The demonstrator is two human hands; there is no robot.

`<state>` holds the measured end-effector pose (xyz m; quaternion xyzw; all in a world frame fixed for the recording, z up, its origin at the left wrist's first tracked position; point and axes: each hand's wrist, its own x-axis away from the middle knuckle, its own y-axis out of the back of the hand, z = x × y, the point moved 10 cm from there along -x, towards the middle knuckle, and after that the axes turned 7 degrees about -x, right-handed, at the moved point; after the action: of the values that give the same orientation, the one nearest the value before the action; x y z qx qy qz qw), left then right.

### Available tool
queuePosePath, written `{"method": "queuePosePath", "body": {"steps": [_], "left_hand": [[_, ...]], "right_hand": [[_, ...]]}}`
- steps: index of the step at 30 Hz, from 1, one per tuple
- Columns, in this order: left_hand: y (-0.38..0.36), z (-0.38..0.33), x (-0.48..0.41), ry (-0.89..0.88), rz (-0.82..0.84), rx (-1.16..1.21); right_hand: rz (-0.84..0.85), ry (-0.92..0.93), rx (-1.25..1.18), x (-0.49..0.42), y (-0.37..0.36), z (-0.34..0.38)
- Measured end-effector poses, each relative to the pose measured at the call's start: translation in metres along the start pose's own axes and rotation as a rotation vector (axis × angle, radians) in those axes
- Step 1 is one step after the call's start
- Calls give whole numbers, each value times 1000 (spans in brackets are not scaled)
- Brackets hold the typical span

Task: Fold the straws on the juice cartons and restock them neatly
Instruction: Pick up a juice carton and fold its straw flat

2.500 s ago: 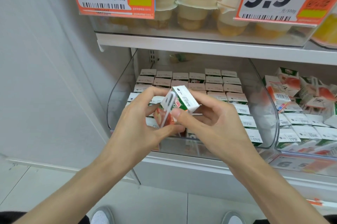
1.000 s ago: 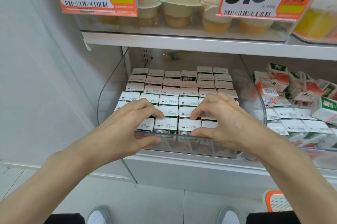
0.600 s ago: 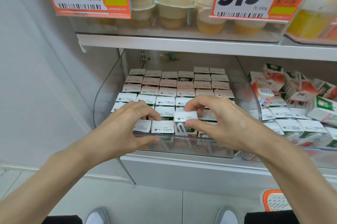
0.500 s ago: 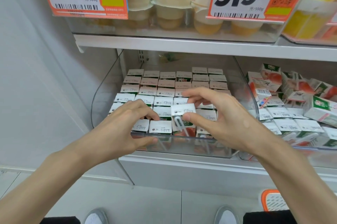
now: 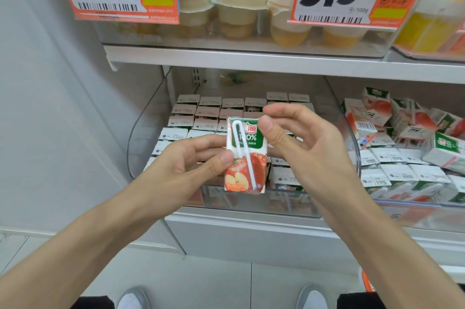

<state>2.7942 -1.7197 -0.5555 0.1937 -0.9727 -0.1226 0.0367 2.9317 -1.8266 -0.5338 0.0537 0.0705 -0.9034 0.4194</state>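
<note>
- The left hand [image 5: 191, 161] is curled round the juice carton [image 5: 245, 157], thumb in front.
- The carton is held upright above the clear bin's [image 5: 129, 150] front edge.
- Its top corner is touched by the half-open right hand's [image 5: 304, 144] thumb.

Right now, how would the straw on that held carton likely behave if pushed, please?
The straw looks thin with a bent top, so probably flexes easily. It lies flat against the carton, likely attached, so it shouldn't roll.

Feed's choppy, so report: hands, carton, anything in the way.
Left hand grips carton, right hand thumb on its top corner. Carton upright at clear bin front, straw looped on its face. Nothing in the way.
</note>
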Motion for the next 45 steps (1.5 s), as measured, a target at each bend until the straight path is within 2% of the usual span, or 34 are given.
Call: {"method": "queuePosePath", "body": {"steps": [7,13,22,28,42,45], "left_hand": [[8,6,3,47,-18,68],[9,6,6,41,-10,63],[19,13,8,51,-87,103],[21,13,8,39,-98,139],[24,13,8,50,-139,207],[23,12,8,40,-146,252]], "right_hand": [[65,-44,-24,7,-13,-7],[25,-83,-152,8,-11,-11],[30,-71,-11,8,-11,-14],[-24,-75,-69,11,-7,-19],[47,-42,-59,13,-17,-13],[108,-50,-82,15,-25,-12]]}}
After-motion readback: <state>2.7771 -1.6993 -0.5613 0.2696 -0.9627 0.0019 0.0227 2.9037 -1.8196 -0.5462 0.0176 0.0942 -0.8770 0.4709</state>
